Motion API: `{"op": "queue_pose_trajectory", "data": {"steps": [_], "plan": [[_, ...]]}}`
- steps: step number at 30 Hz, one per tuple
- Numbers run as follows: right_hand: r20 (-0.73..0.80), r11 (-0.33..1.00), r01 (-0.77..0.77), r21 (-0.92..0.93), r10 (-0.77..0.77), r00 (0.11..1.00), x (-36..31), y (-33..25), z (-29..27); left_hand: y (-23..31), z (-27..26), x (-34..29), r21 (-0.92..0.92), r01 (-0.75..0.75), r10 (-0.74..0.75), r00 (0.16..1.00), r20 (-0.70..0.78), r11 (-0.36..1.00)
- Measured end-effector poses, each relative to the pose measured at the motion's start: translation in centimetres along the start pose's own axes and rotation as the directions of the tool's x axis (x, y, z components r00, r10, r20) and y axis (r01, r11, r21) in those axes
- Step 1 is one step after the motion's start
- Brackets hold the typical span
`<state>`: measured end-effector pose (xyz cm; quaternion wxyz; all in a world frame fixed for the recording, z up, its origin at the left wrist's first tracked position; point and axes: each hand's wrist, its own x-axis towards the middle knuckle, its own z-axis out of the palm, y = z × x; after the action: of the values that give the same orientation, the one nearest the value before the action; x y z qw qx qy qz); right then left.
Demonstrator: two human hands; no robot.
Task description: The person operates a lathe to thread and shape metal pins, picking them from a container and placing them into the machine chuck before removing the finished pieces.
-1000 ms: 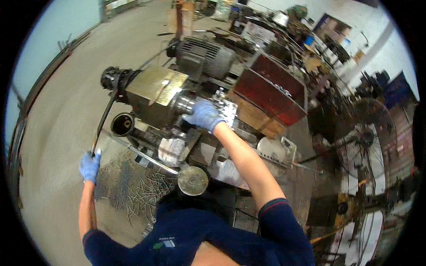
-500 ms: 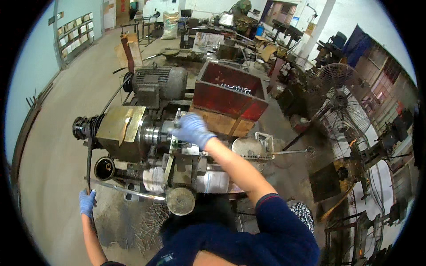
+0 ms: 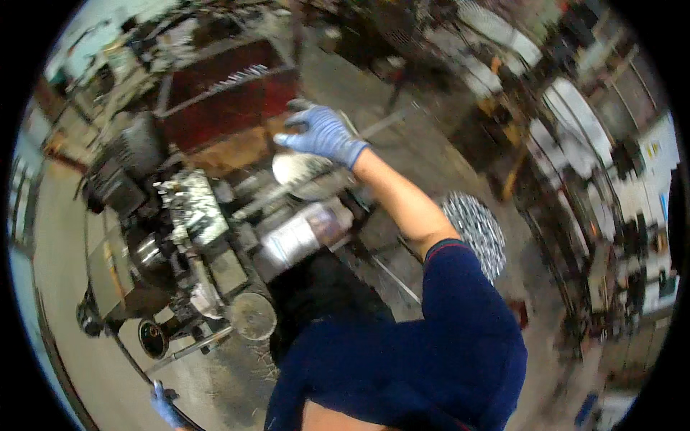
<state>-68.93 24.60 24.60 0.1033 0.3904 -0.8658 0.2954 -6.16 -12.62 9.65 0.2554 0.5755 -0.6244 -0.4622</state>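
My right hand (image 3: 321, 135), in a blue-striped glove with greyed fingertips, reaches out over a round metal pan (image 3: 302, 167). Its fingers are spread and nothing shows between them. Far down at the lower left, my gloved left hand (image 3: 165, 407) is closed around a long dark lever (image 3: 133, 363) that runs up to the machine. The machine's block with bright metal parts (image 3: 201, 208) sits left of my right hand, apart from it. Motion smears the picture, so small parts on the machine are hard to make out.
Behind the machine stands a red box (image 3: 230, 108) with shiny metal pieces (image 3: 237, 77) in it. A container of many small metal pieces (image 3: 476, 233) is beside my right arm. A round disc (image 3: 253, 316) projects near my body. A broom (image 3: 514, 176) lies farther right.
The view has swung right. My right hand has left the machine's spindle area and moved right over the pan, fingers spreading. My left hand stays at the lever, now lower in the picture.
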Motion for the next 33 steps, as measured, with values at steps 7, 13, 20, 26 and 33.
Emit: {"op": "queue_pose_trajectory", "data": {"steps": [7, 13, 20, 26, 33], "plan": [[-0.063, 0.602, -0.748, -0.279, 0.766, 0.640, -20.8, 21.1, -10.3, -3.4, -1.0, 3.9, -0.088, 0.110, -0.105, 0.993, 0.056, 0.990], [0.199, 0.509, -0.756, -0.411, 0.860, 0.470, -29.8, 24.2, -8.8, 3.7, 0.4, -3.5, 0.045, 0.067, -0.071, 0.993, 0.097, 0.997], [0.360, 0.554, -0.453, -0.699, 0.820, 0.446, -32.3, 27.8, -3.6, -1.7, -2.7, 1.7, -0.074, 0.175, -0.178, 0.984, -0.031, 0.982], [0.574, 0.658, -0.041, -0.752, 0.683, 0.451, -33.8, 31.9, -3.1, -3.0, -1.8, 4.1, -0.041, 0.167, -0.169, 0.985, -0.042, 0.985], [0.567, 0.595, 0.021, -0.803, 0.755, 0.329, -30.7, 27.1, -3.8, -2.2, -1.2, 2.3, -0.050, 0.101, -0.102, 0.995, -0.020, 0.994]]}}
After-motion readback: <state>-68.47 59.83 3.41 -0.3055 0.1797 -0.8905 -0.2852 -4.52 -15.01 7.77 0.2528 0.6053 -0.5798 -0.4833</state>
